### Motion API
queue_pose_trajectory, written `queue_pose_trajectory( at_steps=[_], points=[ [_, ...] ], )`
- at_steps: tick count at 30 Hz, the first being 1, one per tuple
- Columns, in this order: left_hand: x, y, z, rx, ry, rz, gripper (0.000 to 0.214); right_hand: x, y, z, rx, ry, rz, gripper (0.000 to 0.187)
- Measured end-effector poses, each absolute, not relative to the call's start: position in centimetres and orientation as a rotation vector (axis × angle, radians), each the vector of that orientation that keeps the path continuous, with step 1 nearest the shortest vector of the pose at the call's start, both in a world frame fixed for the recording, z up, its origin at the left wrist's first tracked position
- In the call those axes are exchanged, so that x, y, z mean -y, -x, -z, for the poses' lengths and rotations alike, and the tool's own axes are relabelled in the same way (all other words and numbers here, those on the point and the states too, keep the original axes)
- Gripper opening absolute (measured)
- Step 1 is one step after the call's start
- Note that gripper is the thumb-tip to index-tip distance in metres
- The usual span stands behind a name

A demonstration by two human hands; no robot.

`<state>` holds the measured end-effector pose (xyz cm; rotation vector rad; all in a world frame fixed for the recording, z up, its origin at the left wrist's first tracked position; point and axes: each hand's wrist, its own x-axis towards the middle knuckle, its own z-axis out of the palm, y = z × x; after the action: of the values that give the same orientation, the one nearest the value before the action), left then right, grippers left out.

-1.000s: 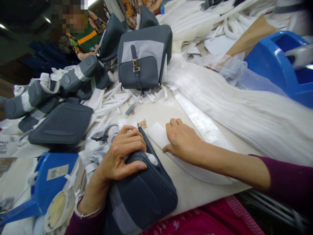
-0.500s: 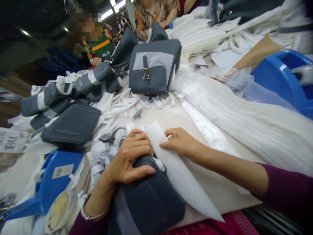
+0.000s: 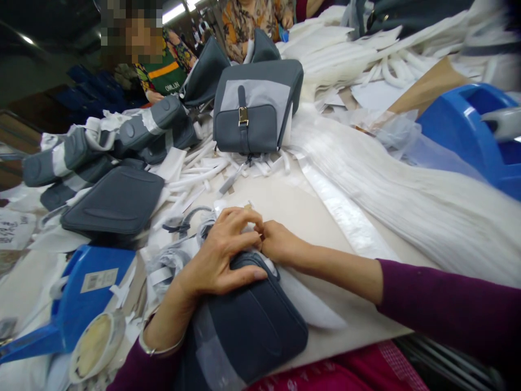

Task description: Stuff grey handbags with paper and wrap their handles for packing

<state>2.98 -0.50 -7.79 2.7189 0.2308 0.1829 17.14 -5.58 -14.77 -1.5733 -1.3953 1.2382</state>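
A dark blue-grey handbag (image 3: 248,326) lies on its side at the table's near edge, with a clear film band around it. My left hand (image 3: 228,255) grips its far end, thumb pressed on the top panel and fingers curled over the edge. Against them, my right hand (image 3: 280,243) is closed at that same end, holding a white foam sheet (image 3: 311,304). The sheet runs along the bag's right side, its near part sticking out from under my right wrist. The right fingertips are mostly hidden. Wrapped straps (image 3: 169,266) lie left of my left hand.
A finished-looking grey bag (image 3: 248,125) with a gold buckle stands ahead. More grey bags (image 3: 118,201) are piled left. White foam sheets (image 3: 386,190) spread right. Blue bins (image 3: 459,130) stand at both sides, a tape roll (image 3: 95,347) front left. Co-workers (image 3: 163,76) are across the table.
My right hand has moved left to the bag's end, beside my left fingers, and closed. The foam sheet's far end has gone from view beneath the hands.
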Motion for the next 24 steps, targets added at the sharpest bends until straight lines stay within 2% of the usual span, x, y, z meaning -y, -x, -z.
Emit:
queue_pose_trajectory(
  at_steps=[2, 4, 7, 10, 12, 19, 24],
  points=[
    [0.4, -2.9, 8.1, -0.272, -2.737, -0.152, 0.051, 6.7, -18.1, 14.0, 1.433, 1.496, -1.319, 0.017],
    [0.3, -2.9, 8.5, -0.294, -2.739, -0.108, 0.055, 9.2, -19.4, 13.6, 1.437, 1.387, -1.372, 0.036],
    [0.3, -2.8, 8.6, -0.270, -2.741, -0.058, 0.050, 14.5, -21.0, 14.0, 1.568, 1.319, -1.103, 0.058],
    [0.3, -2.6, 8.4, -0.187, -2.737, -0.034, 0.043, 18.8, -21.4, 15.2, 1.873, 1.292, -0.697, 0.050],
    [0.3, -2.5, 8.2, -0.149, -2.732, -0.026, 0.040, 20.0, -21.0, 15.7, 1.927, 1.251, -0.572, 0.042],
    [0.3, -2.1, 8.2, -0.089, -2.695, -0.030, 0.043, 17.4, -18.0, 13.9, 1.527, 1.423, -0.733, 0.015],
    [0.3, -2.0, 8.4, -0.122, -2.696, -0.052, 0.049, 14.4, -16.9, 12.8, 1.469, 1.540, -0.789, 0.023]
  ],
)
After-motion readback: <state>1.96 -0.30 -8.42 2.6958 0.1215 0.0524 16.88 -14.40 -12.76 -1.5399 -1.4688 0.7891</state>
